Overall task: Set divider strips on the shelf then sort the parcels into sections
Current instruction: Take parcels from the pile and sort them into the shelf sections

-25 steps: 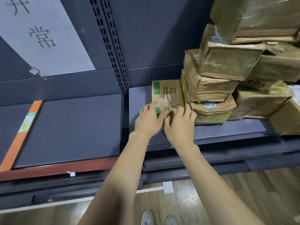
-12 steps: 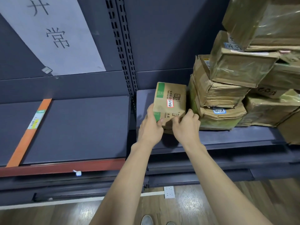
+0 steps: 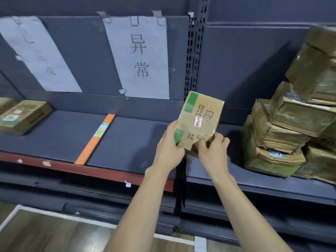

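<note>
Lifted off shelf (image 3: 127, 142), parcel (image 3: 200, 120); both hands' grip.

We see bare shelf (image 3: 138, 142) right of the orange strip (image 3: 94, 140); stacked parcels (image 3: 283, 142) block the far right.

We count two hands (image 3: 170, 150) (image 3: 212, 151), one held parcel (image 3: 200, 119), one orange divider strip (image 3: 95, 140), two paper signs (image 3: 140, 57) (image 3: 39, 55), and one parcel far left (image 3: 24, 115).
</note>
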